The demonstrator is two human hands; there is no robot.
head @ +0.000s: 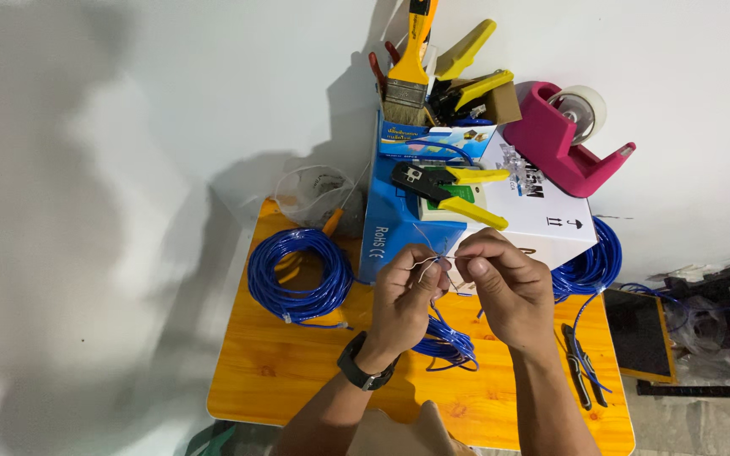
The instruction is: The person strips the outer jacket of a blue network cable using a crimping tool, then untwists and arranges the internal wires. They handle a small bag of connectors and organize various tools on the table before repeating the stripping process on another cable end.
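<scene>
Hands raised together over the desk [297, 380] middle, my left hand [405, 304] and right hand [504, 291] both pinching thin wire strands [443, 263], fingertips pressed together.

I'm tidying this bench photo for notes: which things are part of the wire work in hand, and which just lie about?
In hand: left hand; right hand; thin wires; blue cable bundle.

Lying about: coiled blue cable; crimping tool; paintbrush; pink tape dispenser; black cutters.
</scene>
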